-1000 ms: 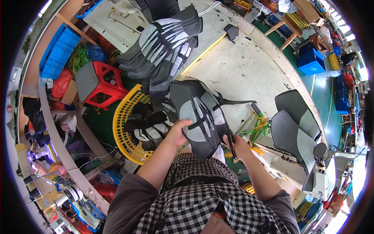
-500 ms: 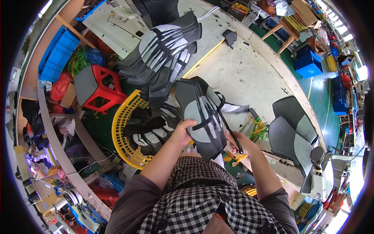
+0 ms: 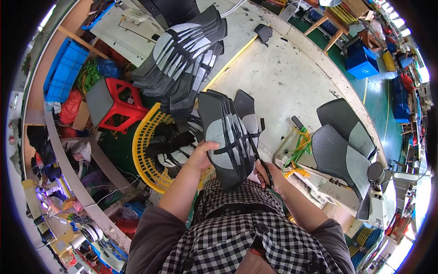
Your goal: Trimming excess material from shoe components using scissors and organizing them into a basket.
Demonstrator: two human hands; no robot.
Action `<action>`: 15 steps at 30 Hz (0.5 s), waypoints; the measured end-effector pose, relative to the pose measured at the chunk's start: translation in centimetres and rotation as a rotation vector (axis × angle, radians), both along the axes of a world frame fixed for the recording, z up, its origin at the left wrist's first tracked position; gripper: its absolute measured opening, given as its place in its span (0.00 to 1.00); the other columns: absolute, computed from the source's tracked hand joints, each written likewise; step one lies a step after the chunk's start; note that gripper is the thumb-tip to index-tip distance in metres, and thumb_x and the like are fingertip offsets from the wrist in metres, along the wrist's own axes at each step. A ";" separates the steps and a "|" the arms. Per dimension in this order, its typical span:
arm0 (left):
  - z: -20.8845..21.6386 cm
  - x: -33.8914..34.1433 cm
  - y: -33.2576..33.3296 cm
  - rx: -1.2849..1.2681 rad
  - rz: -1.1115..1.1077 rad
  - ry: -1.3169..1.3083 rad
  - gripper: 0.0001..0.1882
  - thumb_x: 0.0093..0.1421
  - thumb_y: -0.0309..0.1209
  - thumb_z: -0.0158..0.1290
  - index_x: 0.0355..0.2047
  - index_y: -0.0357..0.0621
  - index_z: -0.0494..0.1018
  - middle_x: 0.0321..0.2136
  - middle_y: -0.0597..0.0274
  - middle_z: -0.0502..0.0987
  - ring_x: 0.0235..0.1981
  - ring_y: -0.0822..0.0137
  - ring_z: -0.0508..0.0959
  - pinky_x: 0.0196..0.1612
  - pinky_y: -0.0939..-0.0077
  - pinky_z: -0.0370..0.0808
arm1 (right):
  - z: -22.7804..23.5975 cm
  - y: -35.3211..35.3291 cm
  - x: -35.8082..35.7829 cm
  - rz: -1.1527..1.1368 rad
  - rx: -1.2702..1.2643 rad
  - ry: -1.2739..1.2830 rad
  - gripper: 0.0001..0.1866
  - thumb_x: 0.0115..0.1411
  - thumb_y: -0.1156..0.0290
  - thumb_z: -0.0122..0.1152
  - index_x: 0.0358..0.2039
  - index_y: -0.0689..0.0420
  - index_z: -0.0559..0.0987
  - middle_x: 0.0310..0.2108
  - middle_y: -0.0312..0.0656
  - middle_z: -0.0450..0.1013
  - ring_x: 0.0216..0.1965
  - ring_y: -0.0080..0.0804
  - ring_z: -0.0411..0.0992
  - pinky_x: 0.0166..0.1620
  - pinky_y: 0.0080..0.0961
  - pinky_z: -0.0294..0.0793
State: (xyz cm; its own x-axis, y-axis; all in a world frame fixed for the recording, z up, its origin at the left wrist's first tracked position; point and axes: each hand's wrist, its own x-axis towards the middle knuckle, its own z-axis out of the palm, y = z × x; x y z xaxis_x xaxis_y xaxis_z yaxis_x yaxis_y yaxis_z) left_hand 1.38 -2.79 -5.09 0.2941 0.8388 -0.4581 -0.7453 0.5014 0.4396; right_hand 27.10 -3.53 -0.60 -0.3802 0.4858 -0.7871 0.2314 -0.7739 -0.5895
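Observation:
My left hand (image 3: 200, 156) is closed on the left edge of a stack of dark and light grey fabric panels (image 3: 223, 132), thumb on top. Black bands and strips run across the stack, which I hold over the table's near edge. Black-handled scissors (image 3: 267, 175) are in my right hand (image 3: 273, 176), with their blades pointing up along the stack's right side; I cannot tell whether the blades touch a band. Another dark panel (image 3: 245, 104) shows behind the stack's right side, with a short black strap end (image 3: 262, 124) beside it.
A large fanned pile of similar panels (image 3: 182, 52) lies at the far left of the white table (image 3: 278, 77). Below it stands a yellow basket (image 3: 145, 153) with more panels. Larger grey panels (image 3: 337, 146) rest at right, near green and yellow cords (image 3: 301, 150). A red stool (image 3: 121, 102) stands left.
The stack has shifted slightly left with my left hand. A light grey piece that stuck out to the right no longer does. My right hand and the scissors have moved a little lower.

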 end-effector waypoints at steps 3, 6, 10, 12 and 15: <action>-1.3 0.6 0.5 -0.026 0.013 0.031 0.27 0.46 0.28 0.53 0.50 0.36 0.67 0.44 0.54 0.74 0.44 0.58 0.75 0.50 0.64 0.69 | -0.7 0.3 -1.2 0.031 0.011 -0.005 0.33 0.60 0.37 0.40 0.27 0.60 0.68 0.13 0.34 0.59 0.14 0.24 0.60 0.20 0.20 0.61; -2.0 0.5 1.1 -0.046 -0.005 -0.004 0.26 0.47 0.29 0.53 0.49 0.35 0.67 0.44 0.53 0.75 0.44 0.58 0.75 0.50 0.63 0.70 | -1.8 0.2 -2.1 -0.128 -0.072 0.052 0.34 0.57 0.34 0.39 0.26 0.57 0.67 0.13 0.33 0.58 0.14 0.24 0.59 0.20 0.20 0.60; -1.4 0.2 1.0 -0.034 0.021 -0.012 0.26 0.47 0.30 0.52 0.48 0.34 0.68 0.43 0.53 0.75 0.44 0.57 0.75 0.51 0.62 0.69 | -1.5 -1.6 -1.2 -0.118 0.045 -0.012 0.32 0.58 0.36 0.41 0.26 0.58 0.68 0.12 0.34 0.59 0.11 0.25 0.60 0.18 0.21 0.62; -0.6 0.0 0.6 0.008 0.055 0.002 0.28 0.45 0.27 0.52 0.49 0.32 0.66 0.44 0.51 0.74 0.45 0.56 0.74 0.52 0.62 0.69 | -0.5 -2.8 -0.5 -0.096 0.083 -0.069 0.32 0.58 0.37 0.42 0.25 0.58 0.68 0.11 0.34 0.59 0.11 0.25 0.60 0.18 0.21 0.62; -0.5 0.3 1.3 0.033 0.008 0.016 0.30 0.44 0.26 0.53 0.50 0.31 0.65 0.45 0.50 0.73 0.46 0.56 0.74 0.52 0.62 0.68 | -1.4 -3.4 0.6 -0.067 0.167 -0.172 0.32 0.59 0.38 0.42 0.26 0.60 0.68 0.11 0.33 0.60 0.11 0.24 0.61 0.17 0.21 0.63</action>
